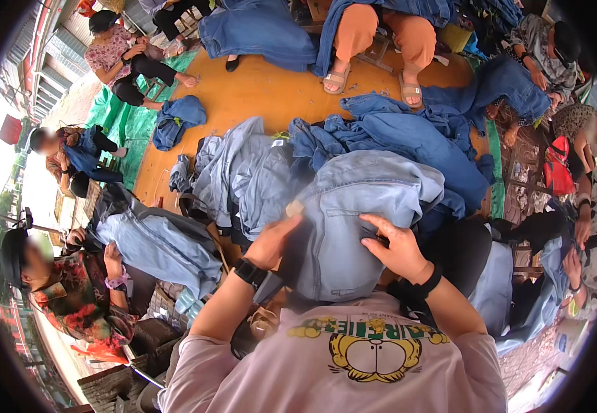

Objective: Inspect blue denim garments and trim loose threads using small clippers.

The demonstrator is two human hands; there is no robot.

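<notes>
A light-blue denim garment (365, 206) with a long seam and a pocket slit (347, 212) lies bunched across my lap. My left hand (272, 241) is at the garment's left side, its other fingers hidden from above. A small tan piece (294, 208) shows right at its fingertip; whether it is gripped is unclear. My right hand (395, 249) rests on the garment beside the pocket slit, thumb and index finger apart. A small dark patch shows between them, too unclear to name.
Pale denim garments (247, 175) and darker blue ones (407, 134) are heaped ahead of me on an orange floor mat (257, 77). Seated people handle denim on both sides, one close at left (66, 284). Sandalled feet (336, 80) stand beyond the heap.
</notes>
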